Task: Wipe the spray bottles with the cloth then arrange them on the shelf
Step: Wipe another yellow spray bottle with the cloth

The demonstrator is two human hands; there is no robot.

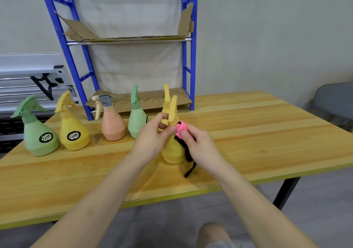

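A yellow spray bottle (pixel 172 150) stands on the wooden table (pixel 248 133) in front of me. My left hand (pixel 152 137) grips its neck below the trigger. My right hand (pixel 198 144) holds a pink cloth with a black edge (pixel 180 128) against the bottle's right shoulder; a black strip of it hangs down to the table. Behind it stands another yellow bottle (pixel 166 102), partly hidden. Further left are a green bottle (pixel 136 121), an orange bottle (pixel 113 125), a yellow bottle (pixel 73 131) and a green bottle (pixel 39 139).
A blue metal shelf rack (pixel 188 43) stands at the table's back, with cardboard lining its upper shelf (pixel 129 37) and its lower shelf (pixel 152 100). A grey chair (pixel 334 102) is at the right. Silver metal rails (pixel 28 79) lie at the left.
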